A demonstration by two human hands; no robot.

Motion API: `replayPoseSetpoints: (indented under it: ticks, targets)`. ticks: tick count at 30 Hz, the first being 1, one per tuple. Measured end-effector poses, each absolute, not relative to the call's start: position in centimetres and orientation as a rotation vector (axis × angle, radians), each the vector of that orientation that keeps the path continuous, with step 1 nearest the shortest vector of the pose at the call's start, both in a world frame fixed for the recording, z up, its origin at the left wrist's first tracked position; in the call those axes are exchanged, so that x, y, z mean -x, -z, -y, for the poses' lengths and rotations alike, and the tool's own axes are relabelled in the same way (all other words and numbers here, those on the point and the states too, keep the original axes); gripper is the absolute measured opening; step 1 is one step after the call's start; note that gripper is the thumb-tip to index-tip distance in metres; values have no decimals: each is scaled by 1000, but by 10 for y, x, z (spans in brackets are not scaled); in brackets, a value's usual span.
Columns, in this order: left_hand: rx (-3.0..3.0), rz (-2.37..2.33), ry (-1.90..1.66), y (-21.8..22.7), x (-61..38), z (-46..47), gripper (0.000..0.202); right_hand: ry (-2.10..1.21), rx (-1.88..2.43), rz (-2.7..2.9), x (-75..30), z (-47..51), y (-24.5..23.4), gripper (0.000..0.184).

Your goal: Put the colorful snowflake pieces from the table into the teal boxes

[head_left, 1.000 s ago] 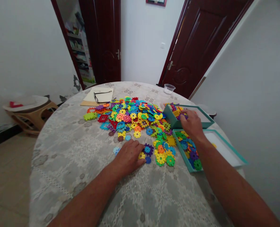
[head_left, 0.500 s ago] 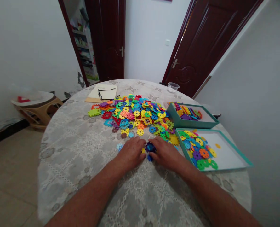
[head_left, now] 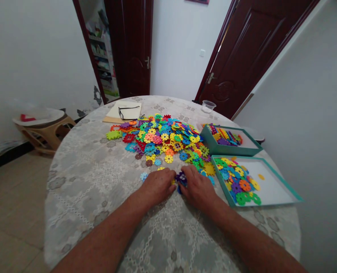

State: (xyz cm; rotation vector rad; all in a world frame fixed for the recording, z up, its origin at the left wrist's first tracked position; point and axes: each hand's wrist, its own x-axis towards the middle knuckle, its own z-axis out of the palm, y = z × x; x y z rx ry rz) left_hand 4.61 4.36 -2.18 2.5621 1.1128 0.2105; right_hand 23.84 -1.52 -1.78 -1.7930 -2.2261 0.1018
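Observation:
My right hand [head_left: 199, 186] pinches a dark purple gear-edged plastic piece [head_left: 182, 177] with a window-like lattice in its middle. A small blue piece [head_left: 179, 189] shows below it by the right thumb. Close on the left, my left hand [head_left: 159, 186] is closed, thumb against fingers, with a bit of a yellow piece [head_left: 173, 181] showing between them. Its fingertips come up to the purple piece's left edge; whether they touch it I cannot tell. Beyond both hands lies a heap of colourful interlocking plastic discs [head_left: 164, 136]. A light blue disc [head_left: 143, 176] lies beside my left hand.
At the right, a green-edged tray [head_left: 273, 182] holds loose discs, and a deeper green box [head_left: 231, 148] behind it holds rows of pieces. Glasses [head_left: 128, 108] rest on a notepad [head_left: 114, 115] at the back left. A clear plastic bowl [head_left: 208, 106] stands at the far edge.
The purple piece has turned so its lattice now shows in my right hand. My left fingers have drawn closer together, and my right fingers have bent more around the piece.

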Motion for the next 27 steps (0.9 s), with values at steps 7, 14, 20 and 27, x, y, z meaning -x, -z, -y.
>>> replayPoseSetpoints:
  ticks: [7, 14, 20, 27]
  targets:
    - [-2516, -1112, -272, 26, -45, -47, 24, -181, 1601, 2146, -246, 14, 33, 49]
    - [-2497, -1097, -322, 25, -46, -47, 27, -36, 1339, 2080, -246, 14, 30, 54]
    - [-2505, -1089, -331, 26, -46, -47, 30, -149, 1366, 2071, -244, 9, 35, 39]
    - [-2502, -1102, -306, 22, -46, -45, 28, -174, 1493, 1841, -257, -3, 18, 31]
